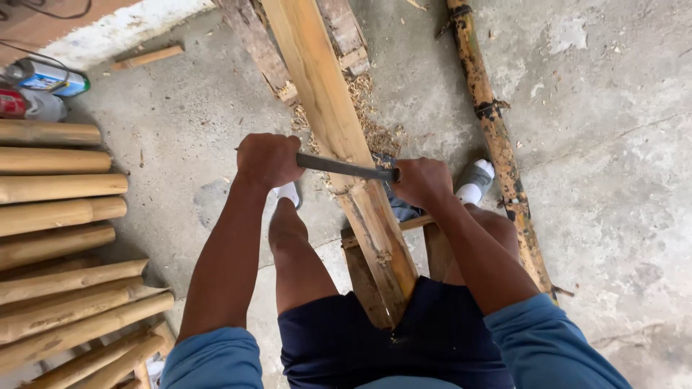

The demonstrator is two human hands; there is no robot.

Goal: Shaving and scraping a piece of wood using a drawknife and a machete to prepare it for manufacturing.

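Hands: I had my left hand (268, 159) and right hand (422, 181) each fisted round one end of a dark drawknife (344, 168).
Drawknife: lay crosswise, touching the long wooden plank (328, 108).
Plank: ran away from my lap.
Shavings (371, 119): beside plank, on concrete floor (620, 158).
Peeled poles (61, 216): stacked at left.

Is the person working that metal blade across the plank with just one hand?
No, the left hand and the right hand each grip one end of the metal blade, which lies across the wooden plank.

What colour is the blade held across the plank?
Dark grey metal blade, gripped by both hands; the head view shows it.
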